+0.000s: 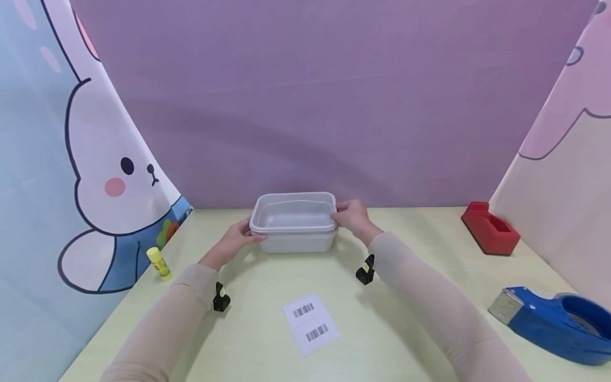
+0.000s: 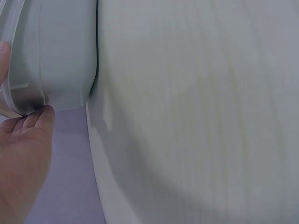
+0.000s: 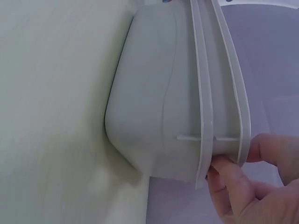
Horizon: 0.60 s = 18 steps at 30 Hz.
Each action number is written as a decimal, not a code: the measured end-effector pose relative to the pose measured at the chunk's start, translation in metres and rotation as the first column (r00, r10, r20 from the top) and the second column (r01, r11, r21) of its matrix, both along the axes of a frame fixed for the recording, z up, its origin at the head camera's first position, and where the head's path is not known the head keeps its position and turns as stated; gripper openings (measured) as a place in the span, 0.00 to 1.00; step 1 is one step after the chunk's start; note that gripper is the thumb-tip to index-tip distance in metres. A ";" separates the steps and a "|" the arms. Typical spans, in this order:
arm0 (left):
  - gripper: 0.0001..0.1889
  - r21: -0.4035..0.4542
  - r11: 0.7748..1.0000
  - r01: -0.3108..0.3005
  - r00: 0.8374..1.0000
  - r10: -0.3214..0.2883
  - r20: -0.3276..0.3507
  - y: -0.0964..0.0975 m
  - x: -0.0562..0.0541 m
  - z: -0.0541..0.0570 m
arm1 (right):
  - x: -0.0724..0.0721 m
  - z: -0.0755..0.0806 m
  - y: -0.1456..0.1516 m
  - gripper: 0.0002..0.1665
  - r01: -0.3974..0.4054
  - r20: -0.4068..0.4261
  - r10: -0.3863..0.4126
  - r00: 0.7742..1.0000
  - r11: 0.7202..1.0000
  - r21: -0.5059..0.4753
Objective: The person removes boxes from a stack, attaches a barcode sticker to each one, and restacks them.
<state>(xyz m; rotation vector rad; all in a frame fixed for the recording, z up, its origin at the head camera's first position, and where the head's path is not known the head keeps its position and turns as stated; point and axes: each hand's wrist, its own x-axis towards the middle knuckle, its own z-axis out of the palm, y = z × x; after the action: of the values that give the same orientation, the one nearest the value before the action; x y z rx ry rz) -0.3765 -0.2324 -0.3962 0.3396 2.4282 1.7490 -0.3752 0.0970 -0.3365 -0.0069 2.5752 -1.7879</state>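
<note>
Two white rectangular plastic tubs are nested at the back of the table: the upper tub (image 1: 292,212) sits inside the lower tub (image 1: 297,244), their rims a small gap apart. At the left end, my left hand (image 1: 233,243) grips the stack, thumb along the front side and fingertips under the rim. My right hand (image 1: 354,218) pinches the upper tub's rim at the right end. In the right wrist view its fingers (image 3: 233,179) reach into the gap between the two rims. The lower tub's base (image 3: 121,93) rests on the table.
A white sheet with two barcodes (image 1: 310,324) lies in front of the tubs. On the left stands a yellow glue stick (image 1: 159,263). To the right are a red block-shaped holder (image 1: 491,228) and a blue tape dispenser (image 1: 553,323). A purple backdrop (image 1: 305,106) rises behind.
</note>
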 end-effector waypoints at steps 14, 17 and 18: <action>0.48 -0.015 1.000 0.017 1.000 -0.017 0.005 0.001 0.003 0.002 | 0.000 0.003 -0.007 0.23 0.104 0.025 -0.102 0.994 0.992 -0.067; 0.49 -0.025 1.000 0.019 1.000 -0.018 0.016 0.000 0.006 0.006 | 0.000 0.010 -0.006 0.23 0.095 0.017 -0.094 0.995 0.994 -0.063; 0.49 -0.027 0.999 0.020 1.000 -0.019 0.016 0.000 0.006 0.006 | 0.000 0.013 -0.005 0.23 0.086 0.015 -0.085 0.996 0.994 -0.062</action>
<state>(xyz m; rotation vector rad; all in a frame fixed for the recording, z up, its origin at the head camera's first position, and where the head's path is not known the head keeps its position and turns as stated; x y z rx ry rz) -0.3706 -0.2323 -0.3898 0.3444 2.4273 1.7025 -0.3756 0.0920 -0.3239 0.1148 2.5472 -1.8902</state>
